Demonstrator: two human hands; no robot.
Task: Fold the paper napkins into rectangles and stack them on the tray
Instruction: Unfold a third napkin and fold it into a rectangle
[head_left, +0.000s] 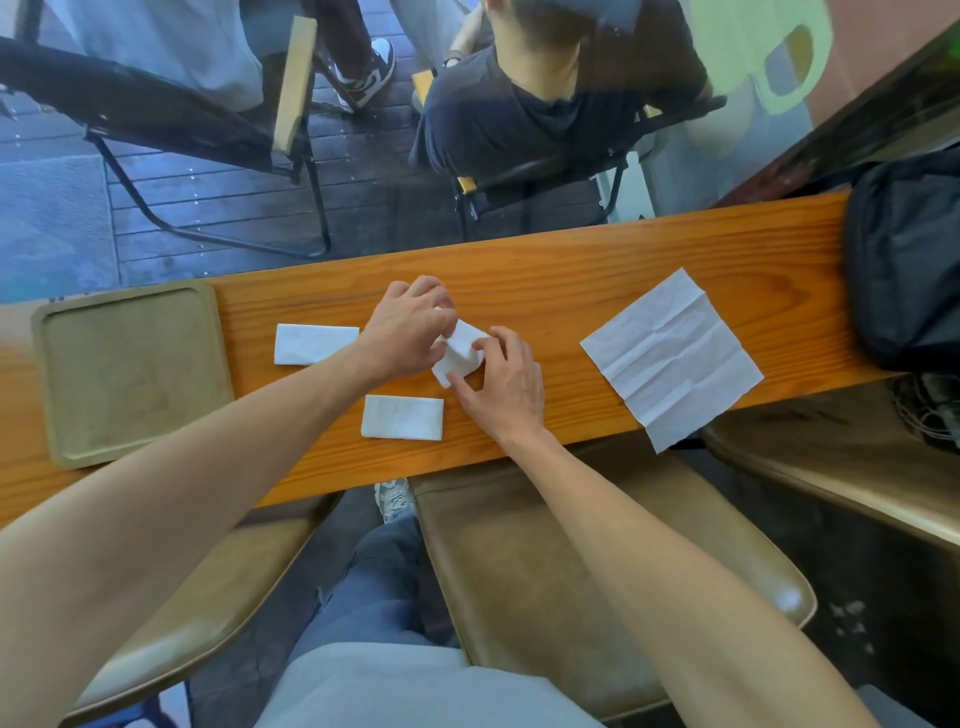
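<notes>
Both forearms are reaching in from the bottom of the view, meeting over the napkin being folded (460, 353), which is sitting crumpled and half-raised at the middle of the wooden counter (571, 270). My left hand (408, 332) is curling over its far side, fingertips pinching the upper flap; my right hand (506, 387) is pressing on the near side, thumb and forefinger gripping the paper's lower corner. Neither hand is lying flat or spread.

Thin tissue held this way is likely risking a crooked crease or a tear if the two hands are pulling against each other, and the fold may be springing open once released.

Two finished rectangles are waiting nearby: one folded napkin (316, 344) just left of the left wrist, another folded napkin (402, 417) just below the hands, near the counter's front edge. A careless sweep of the right wrist could be nudging that second one off the edge toward the seat below. Neither is yet on the tray (47, 332), which is lying bare at the far left, with open wood between it and the hands.

To the right, an unfolded napkin (672, 358) is already overhanging the front edge, so a draught or a sleeve could be dragging it off. Beyond it a black bag (904, 260) is crowding the right end.
</notes>
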